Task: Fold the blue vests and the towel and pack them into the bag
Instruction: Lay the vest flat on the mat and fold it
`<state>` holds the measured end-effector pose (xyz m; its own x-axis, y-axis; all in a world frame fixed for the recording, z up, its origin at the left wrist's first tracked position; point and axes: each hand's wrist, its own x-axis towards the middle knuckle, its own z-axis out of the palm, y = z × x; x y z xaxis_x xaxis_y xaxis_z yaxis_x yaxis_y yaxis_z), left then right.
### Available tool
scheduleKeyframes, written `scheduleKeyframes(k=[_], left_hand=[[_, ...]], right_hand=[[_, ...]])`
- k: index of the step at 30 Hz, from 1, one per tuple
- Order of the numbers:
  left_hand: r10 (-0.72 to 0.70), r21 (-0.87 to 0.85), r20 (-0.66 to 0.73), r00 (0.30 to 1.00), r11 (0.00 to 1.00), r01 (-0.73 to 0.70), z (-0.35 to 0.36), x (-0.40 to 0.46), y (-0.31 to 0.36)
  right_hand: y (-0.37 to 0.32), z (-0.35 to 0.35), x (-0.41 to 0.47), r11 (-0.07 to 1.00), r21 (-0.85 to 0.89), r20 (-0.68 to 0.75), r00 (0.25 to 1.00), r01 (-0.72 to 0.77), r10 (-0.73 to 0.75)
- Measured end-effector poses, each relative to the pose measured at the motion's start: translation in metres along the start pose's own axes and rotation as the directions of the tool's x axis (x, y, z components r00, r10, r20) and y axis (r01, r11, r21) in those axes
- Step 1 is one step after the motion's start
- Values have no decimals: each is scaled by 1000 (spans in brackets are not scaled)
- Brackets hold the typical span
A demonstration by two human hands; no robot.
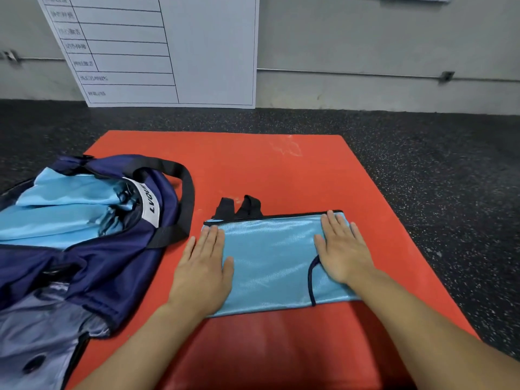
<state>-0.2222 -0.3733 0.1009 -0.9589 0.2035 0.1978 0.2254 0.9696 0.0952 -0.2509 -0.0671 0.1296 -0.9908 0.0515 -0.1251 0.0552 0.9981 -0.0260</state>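
A dark speckled floor (422, 170) runs back to a grey wall (365, 46), where a white board (168, 52) printed with a ruled table leans upright. The writing on it is too blurred to read.

On the floor lies an orange-red mat (281, 164), and everything else rests on it or overlaps its edges.

Across the mat's left edge sprawls a navy bag (118, 266), open at the top, partly on the mat and partly on the floor. It has a black carry strap (185, 198) looping over its right side and a white label with black letters near the opening. Light blue fabric (56, 209) is bunched inside the opening; I cannot tell how many garments it holds.

Near the middle of the mat, toward its near edge, lies a folded blue vest (270, 257), a flat shiny rectangle with dark trim. Black straps (239, 208) poke out from its far left corner.

The person's left hand (204, 266) lies flat, fingers straight and together, pressing on the vest's left end and overlapping onto the mat. The right hand (342, 249) lies flat the same way on the vest's right end, fingers extended, gripping nothing.
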Motion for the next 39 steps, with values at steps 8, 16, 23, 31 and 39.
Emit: scheduleKeyframes(k=[8,16,23,31,39], left_hand=[[156,-66,-1,988,986,-156,7,-10,34],[-37,-83,75,996,996,44,-1,3,-13],[-16,-122,92,996,992,27,-6,5,-16],[-15,-211,57,998,977,26,-16,3,-26],[10,-242,77,997,970,9,-19,1,-25]], right_hand=[[-88,21,-28,890,59,-80,891,451,-447],[-18,-3,16,984,71,-5,987,161,-161],[-87,-16,15,802,362,-6,862,475,-507],[-97,-26,38,895,218,62,910,389,-411],[-45,-27,56,992,125,111,994,-18,4]])
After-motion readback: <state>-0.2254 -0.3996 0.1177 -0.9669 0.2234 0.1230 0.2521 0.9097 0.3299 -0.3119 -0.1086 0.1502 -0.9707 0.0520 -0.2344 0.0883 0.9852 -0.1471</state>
